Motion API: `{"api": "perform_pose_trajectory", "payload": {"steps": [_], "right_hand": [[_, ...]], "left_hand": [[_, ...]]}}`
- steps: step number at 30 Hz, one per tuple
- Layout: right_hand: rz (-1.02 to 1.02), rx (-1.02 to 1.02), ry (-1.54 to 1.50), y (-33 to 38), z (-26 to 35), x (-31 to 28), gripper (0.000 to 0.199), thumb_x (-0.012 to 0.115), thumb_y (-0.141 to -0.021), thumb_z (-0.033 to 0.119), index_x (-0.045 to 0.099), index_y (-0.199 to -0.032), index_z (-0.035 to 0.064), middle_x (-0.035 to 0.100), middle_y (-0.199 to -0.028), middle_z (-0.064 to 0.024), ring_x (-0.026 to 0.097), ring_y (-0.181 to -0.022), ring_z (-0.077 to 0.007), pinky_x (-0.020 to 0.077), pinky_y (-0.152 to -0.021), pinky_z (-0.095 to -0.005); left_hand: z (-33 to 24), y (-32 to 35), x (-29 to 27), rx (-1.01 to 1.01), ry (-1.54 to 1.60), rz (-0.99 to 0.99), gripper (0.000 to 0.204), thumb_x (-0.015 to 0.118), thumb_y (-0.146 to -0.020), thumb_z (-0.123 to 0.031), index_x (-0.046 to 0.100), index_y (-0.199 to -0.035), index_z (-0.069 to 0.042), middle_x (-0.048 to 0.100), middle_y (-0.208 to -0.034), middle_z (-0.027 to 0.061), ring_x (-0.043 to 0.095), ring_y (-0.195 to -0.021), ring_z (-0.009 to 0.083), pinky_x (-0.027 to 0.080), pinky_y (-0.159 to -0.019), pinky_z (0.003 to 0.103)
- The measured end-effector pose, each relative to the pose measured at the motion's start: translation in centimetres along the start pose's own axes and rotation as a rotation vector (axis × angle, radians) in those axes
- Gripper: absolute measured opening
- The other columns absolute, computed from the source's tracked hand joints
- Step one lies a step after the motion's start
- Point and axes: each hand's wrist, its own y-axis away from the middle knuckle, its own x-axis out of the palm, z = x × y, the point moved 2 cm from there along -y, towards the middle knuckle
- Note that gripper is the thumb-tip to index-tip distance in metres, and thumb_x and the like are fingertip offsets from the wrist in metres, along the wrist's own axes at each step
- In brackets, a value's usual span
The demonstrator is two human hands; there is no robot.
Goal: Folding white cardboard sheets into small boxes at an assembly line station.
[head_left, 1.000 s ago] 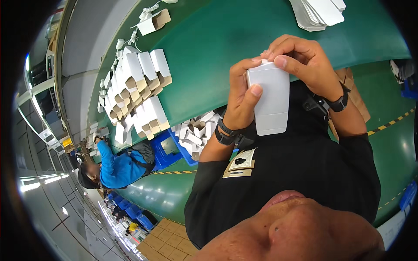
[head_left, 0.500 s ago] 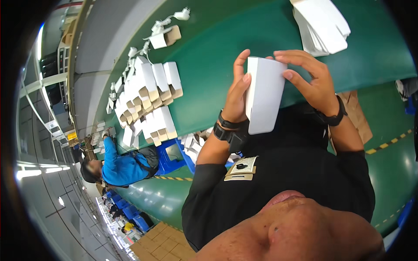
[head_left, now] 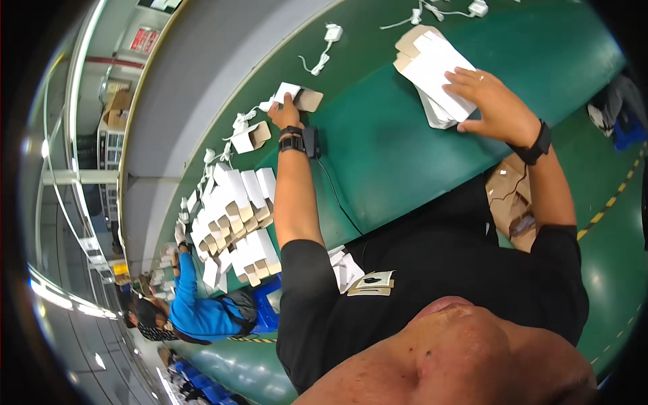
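My left hand (head_left: 286,116) reaches far out to the left, its fingers closed about a small white box (head_left: 289,90). A brown inner flap stands out from the box's open end. My right hand (head_left: 487,100) lies with fingers spread on a stack of flat, folded white cartons (head_left: 440,71) at the right. Its fingertips touch the top carton, and the thumb is apart along the near edge. Beside my left hand sits another open white box (head_left: 250,137), next to a white adapter with a cable (head_left: 241,123).
Rows of white boxes with brown open ends (head_left: 233,206) crowd the green table (head_left: 378,148) at left. White adapters with cables (head_left: 331,35) lie along its far strip. A co-worker in blue (head_left: 202,307) works farther left. A brown carton (head_left: 507,196) stands below the near edge.
Both hands held a white box before my chest. My left hand has gone far left with a box; my right hand has let go and moved onto the carton stack. The view has shifted.
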Motion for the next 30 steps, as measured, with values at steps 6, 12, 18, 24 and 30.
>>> {"api": "perform_pose_trajectory", "payload": {"steps": [6, 12, 18, 24, 30], "right_hand": [[-0.014, -0.042, -0.220, 0.0, -3.3, -0.6, 0.032, 0.072, -0.084, 0.018, 0.069, -0.110, 0.0005, 0.067, -0.118, -0.0169, 0.057, -0.121, -0.0334, 0.0465, -0.097, -0.0417], [-0.687, -0.187, 0.075, -1.2, 4.9, -1.3, 0.013, 0.063, -0.088, 0.002, 0.070, -0.099, 0.0019, 0.072, -0.103, -0.0116, 0.069, -0.092, -0.0296, 0.0544, -0.078, -0.0376], [-0.498, -0.419, -0.333, 0.8, 15.2, 4.4, 0.028, 0.069, -0.077, 0.006, 0.069, -0.104, 0.0017, 0.070, -0.106, -0.0110, 0.070, -0.092, -0.0273, 0.0565, -0.077, -0.0372], [-0.193, -0.353, -0.669, 1.6, 14.7, 4.0, 0.043, 0.077, -0.080, 0.022, 0.063, -0.118, 0.0061, 0.068, -0.108, -0.0120, 0.067, -0.096, -0.0280, 0.0535, -0.084, -0.0373], [-0.115, 0.151, -0.927, -1.2, 10.9, 2.1, 0.038, 0.075, -0.085, 0.029, 0.058, -0.110, 0.0063, 0.053, -0.070, 0.0012, 0.055, -0.066, -0.0078, 0.0417, -0.060, -0.0240]], "left_hand": [[0.5, 9.2, -0.4, 0.293, 0.284, 0.111, 0.044, 0.066, -0.092, -0.025, 0.052, -0.127, -0.001, 0.057, -0.122, 0.0130, 0.053, -0.115, 0.0220, 0.041, -0.099, 0.037], [-3.8, 26.0, -2.7, 0.028, 0.835, 0.840, 0.055, 0.051, -0.100, -0.045, 0.045, -0.137, -0.005, 0.051, -0.138, 0.0150, 0.050, -0.127, 0.0260, 0.040, -0.106, 0.041], [-5.6, 29.4, -4.6, -0.062, 1.066, 1.014, 0.098, 0.035, -0.091, -0.075, 0.021, -0.152, -0.001, 0.030, -0.153, 0.0273, 0.040, -0.137, 0.0417, 0.037, -0.112, 0.053], [-3.6, 30.0, -7.9, -0.109, 0.995, 1.054, 0.100, 0.055, -0.082, -0.067, 0.028, -0.149, 0.002, 0.038, -0.148, 0.0261, 0.046, -0.132, 0.0381, 0.038, -0.111, 0.048], [-1.6, 31.8, -8.7, -0.055, 0.738, 1.312, 0.109, 0.064, -0.073, -0.070, 0.029, -0.148, 0.001, 0.047, -0.137, 0.0247, 0.057, -0.118, 0.0342, 0.046, -0.103, 0.045]]}}
